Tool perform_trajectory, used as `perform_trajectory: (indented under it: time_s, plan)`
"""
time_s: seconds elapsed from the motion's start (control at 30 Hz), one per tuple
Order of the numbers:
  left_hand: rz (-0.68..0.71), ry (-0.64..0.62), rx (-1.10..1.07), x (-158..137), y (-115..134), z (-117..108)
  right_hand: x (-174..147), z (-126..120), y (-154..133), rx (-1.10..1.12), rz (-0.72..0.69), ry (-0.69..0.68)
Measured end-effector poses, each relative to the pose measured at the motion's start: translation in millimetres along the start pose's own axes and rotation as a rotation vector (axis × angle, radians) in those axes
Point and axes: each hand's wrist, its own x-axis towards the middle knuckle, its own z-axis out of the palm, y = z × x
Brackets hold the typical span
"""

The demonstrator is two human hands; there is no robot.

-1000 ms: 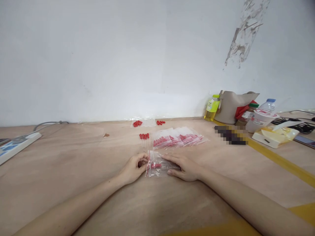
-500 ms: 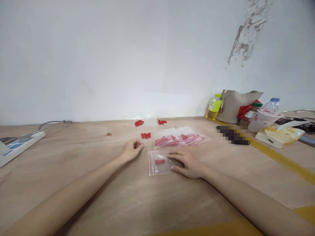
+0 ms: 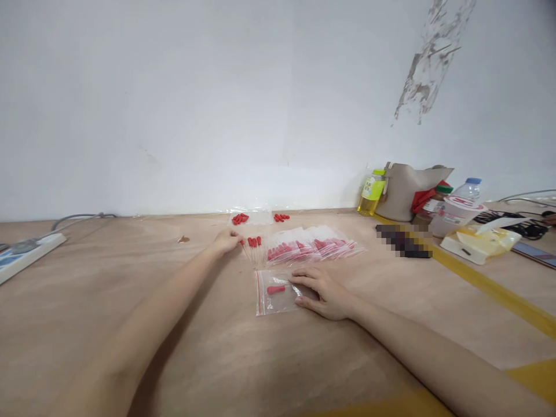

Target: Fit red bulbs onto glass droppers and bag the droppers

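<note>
My left hand (image 3: 225,241) is closed, its fingertips pinched at the red bulb of the leftmost dropper (image 3: 245,249). The dropper's thin clear stem leans beside other red-topped droppers (image 3: 254,242) lying in a row. Fingers stretched out, my right hand (image 3: 324,293) rests on the right part of a clear zip bag (image 3: 278,306) with a red seal line. One red rubber bulb (image 3: 276,289) shows in that bag. Behind it lies an overlapping row of filled zip bags (image 3: 313,246) with red bulbs inside.
Two small piles of red bulbs (image 3: 240,219) lie on clear plastic by the wall. A power strip (image 3: 32,255) is at the left. At the right stand a yellow drink bottle (image 3: 371,193), a grey container (image 3: 399,194), a paper cup (image 3: 457,215) and a tissue pack (image 3: 478,240).
My left hand has moved forward from the droppers' stems to the leftmost red bulb, and that dropper now tilts away from the others. My right hand stays on the bag; the view shifted slightly.
</note>
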Motion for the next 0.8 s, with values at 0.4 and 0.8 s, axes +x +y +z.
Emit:
perform_trajectory:
  time_s: [0.4, 0.8]
  plan:
    - [-0.075, 0.078, -0.363, -98, -12, -38, 0, 1, 1, 0.022, 0.015, 0.002]
    - [-0.101, -0.068, -0.304, -125, -3, -6, 1, 2, 0, 0.022, 0.014, -0.001]
